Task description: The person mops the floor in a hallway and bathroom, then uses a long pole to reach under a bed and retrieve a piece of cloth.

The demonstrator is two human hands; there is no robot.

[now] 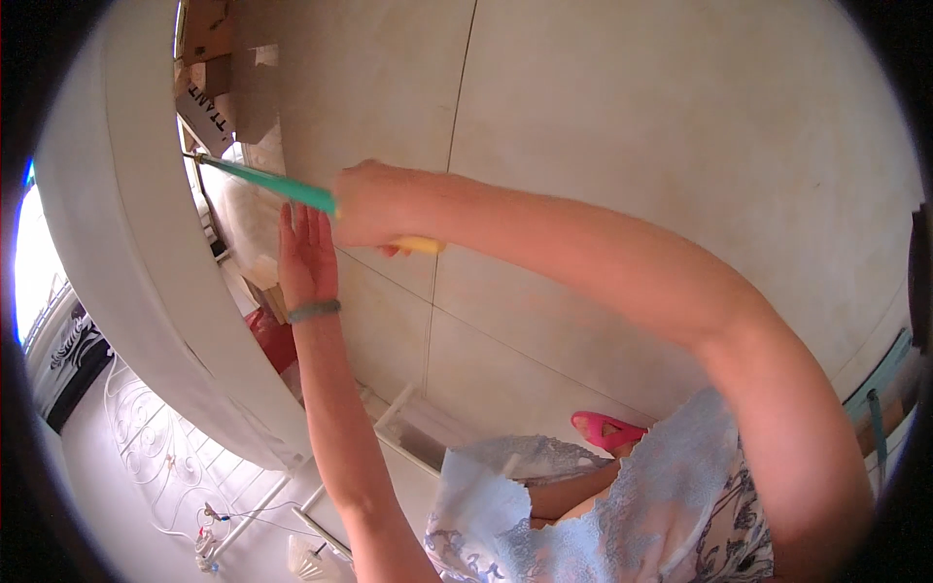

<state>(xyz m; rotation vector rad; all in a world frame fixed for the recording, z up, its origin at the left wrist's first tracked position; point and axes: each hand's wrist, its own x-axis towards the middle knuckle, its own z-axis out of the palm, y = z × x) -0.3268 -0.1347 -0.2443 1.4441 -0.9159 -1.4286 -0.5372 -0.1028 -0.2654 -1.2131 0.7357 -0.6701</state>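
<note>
My right hand (367, 206) is closed around the yellow handle of a long tool with a green shaft (277, 185). A thin, dark metal end on the shaft points left and meets or overlaps the edge of a big white curved panel (146, 194); I cannot tell whether it touches. Just below the shaft is my left hand (309, 260), palm up with its fingers stretched out, holding nothing. Its fingertips come close to the shaft near my right fist; contact is unclear. A greyish band (314, 311) circles my left wrist.
Cardboard boxes (206, 44), a pale plastic bag (243, 209) and a red bag (272, 338) lie beside the panel's inner edge. A clear bin (418, 428) stands near my left forearm. Pale tiled floor (622, 107) spreads rightward. A white scrolled metal frame (155, 437) is at lower left.
</note>
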